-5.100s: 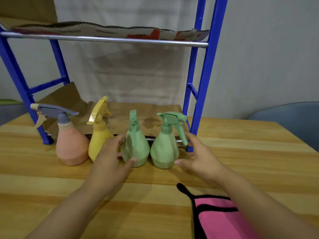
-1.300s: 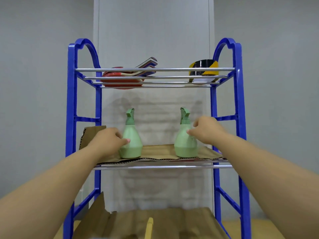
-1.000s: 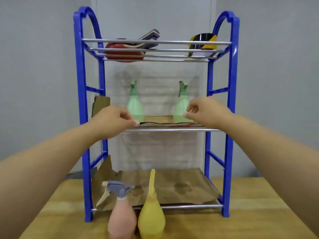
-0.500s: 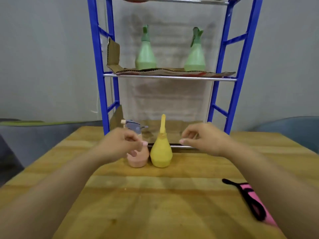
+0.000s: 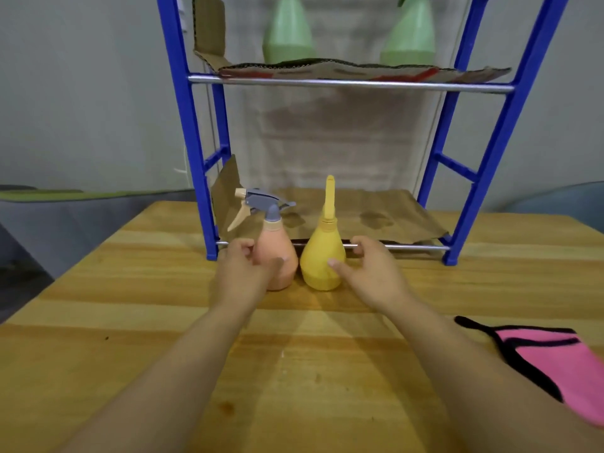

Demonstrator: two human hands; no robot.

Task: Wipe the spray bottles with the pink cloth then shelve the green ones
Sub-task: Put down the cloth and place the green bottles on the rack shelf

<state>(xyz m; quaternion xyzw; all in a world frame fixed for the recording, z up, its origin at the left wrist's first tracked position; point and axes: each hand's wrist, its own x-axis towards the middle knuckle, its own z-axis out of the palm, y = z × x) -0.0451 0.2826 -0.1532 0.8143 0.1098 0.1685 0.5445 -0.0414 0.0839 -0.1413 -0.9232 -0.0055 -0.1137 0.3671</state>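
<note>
Two green spray bottles stand upright on the rack's middle shelf, one on the left (image 5: 287, 34) and one on the right (image 5: 408, 37); their tops are cut off by the frame. On the table before the rack stand a salmon bottle (image 5: 277, 256) with a grey trigger and a yellow bottle (image 5: 322, 259). My left hand (image 5: 240, 273) wraps the salmon bottle from its left, thumb on its front. My right hand (image 5: 371, 271) wraps the yellow bottle from its right. The pink cloth (image 5: 562, 364), edged in black, lies flat at the right.
The blue rack (image 5: 192, 125) stands at the back of the wooden table (image 5: 130, 322), with cardboard liners on its middle shelf (image 5: 359, 68) and bottom shelf (image 5: 376, 217). A grey wall is behind. A blue chair back (image 5: 562, 201) shows at the right.
Both green bottles went from the table onto the middle shelf and my hands let them go. My view dropped, and both hands came down onto the salmon and yellow bottles.
</note>
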